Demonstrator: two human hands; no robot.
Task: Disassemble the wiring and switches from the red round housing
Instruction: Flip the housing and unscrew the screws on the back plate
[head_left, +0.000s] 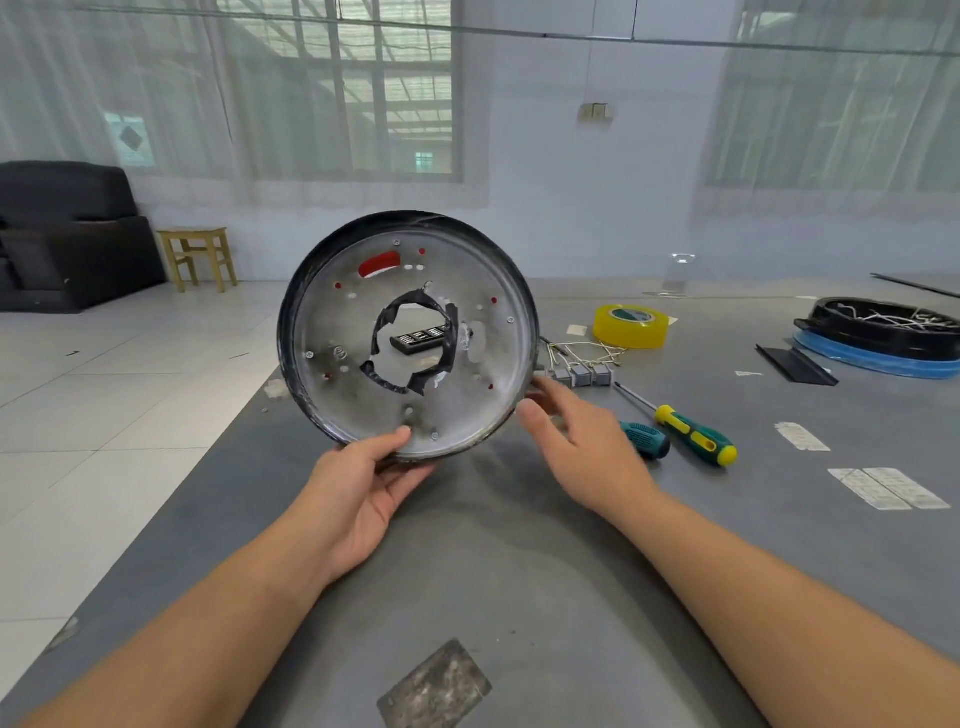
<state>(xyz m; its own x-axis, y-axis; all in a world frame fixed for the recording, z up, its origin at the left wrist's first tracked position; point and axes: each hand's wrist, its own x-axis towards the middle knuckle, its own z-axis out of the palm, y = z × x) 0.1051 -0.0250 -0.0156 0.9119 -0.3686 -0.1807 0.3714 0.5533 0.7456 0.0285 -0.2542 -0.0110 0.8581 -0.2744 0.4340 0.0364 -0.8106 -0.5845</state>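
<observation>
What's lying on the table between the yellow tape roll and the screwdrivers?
In the head view, the removed wiring with small grey switches lies between the yellow tape roll and the screwdrivers.

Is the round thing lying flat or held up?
Held up on edge: the left hand grips the round housing's bottom rim.

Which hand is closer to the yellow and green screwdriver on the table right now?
Right. The right hand hovers open just left of the screwdriver, almost beside its handle. The left hand is farther left, gripping the bottom rim of the round housing.
</observation>
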